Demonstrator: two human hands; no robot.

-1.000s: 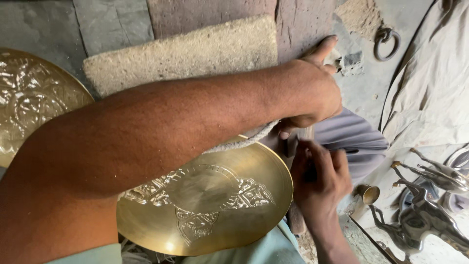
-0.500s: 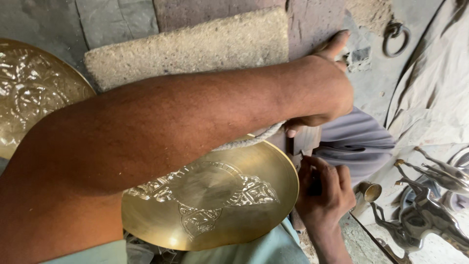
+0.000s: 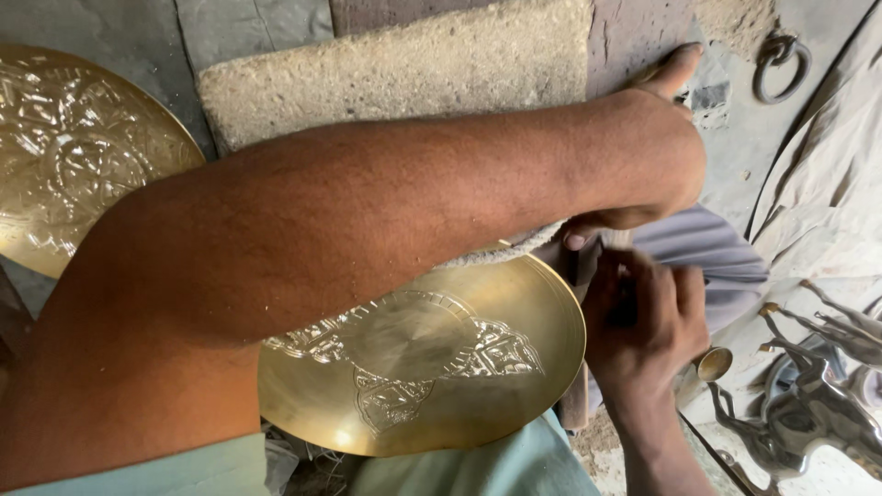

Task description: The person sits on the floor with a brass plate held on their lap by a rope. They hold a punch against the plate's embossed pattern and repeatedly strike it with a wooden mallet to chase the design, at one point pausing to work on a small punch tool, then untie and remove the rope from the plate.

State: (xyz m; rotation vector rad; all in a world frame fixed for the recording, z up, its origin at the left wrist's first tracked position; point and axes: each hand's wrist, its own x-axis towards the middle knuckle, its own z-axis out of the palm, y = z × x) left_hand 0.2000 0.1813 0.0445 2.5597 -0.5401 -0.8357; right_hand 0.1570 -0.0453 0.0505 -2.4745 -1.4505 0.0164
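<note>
My left arm crosses the whole view from lower left, and my left hand (image 3: pixel 643 156) lies on the right end of a rough tan pad (image 3: pixel 395 64). Its thumb points up and its fingers curl under the pad's edge. Just below it, my right hand (image 3: pixel 648 321) is closed around a small dark thing that is mostly hidden in the fist. A round brass plate (image 3: pixel 441 367) with an engraved centre lies partly under my left arm, its rim close to my right hand.
A second embossed brass plate (image 3: pixel 64 156) lies at the far left. A grey-purple cloth (image 3: pixel 707 253) and a white sheet (image 3: pixel 827 202) are at the right, with a metal ring (image 3: pixel 781 60) above. Brass figures (image 3: pixel 818 404) and a small brass cup (image 3: pixel 714 363) lie at lower right.
My right hand has risen toward my left hand and closed tighter, hiding the thin dark tool seen before. My left hand stays on the pad's end.
</note>
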